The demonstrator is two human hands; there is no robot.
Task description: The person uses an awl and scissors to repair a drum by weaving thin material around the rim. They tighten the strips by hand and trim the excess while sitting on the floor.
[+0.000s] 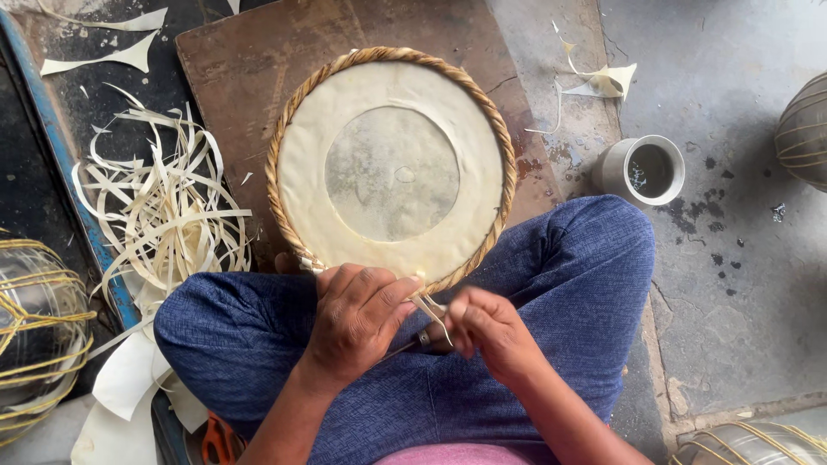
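Observation:
A round cream-coloured disc (pixel 389 164) with a twisted straw rim (pixel 284 129) rests against my knees, its far part over a brown board (pixel 250 43). My left hand (pixel 357 314) presses on the near edge of the rim, fingers closed over it. My right hand (pixel 493 331) pinches thin pale straw strips (pixel 428 308) that lead to the rim's near edge; a ring shows on one finger. My legs in blue trousers (pixel 568 258) lie under the disc.
A heap of loose pale strips (pixel 164 207) lies at left by a blue bar (pixel 60 146). A small grey cup (pixel 642 170) stands at right on the concrete floor. Wrapped round objects sit at the left edge (pixel 34 327), right edge (pixel 805 129) and bottom right (pixel 749 443).

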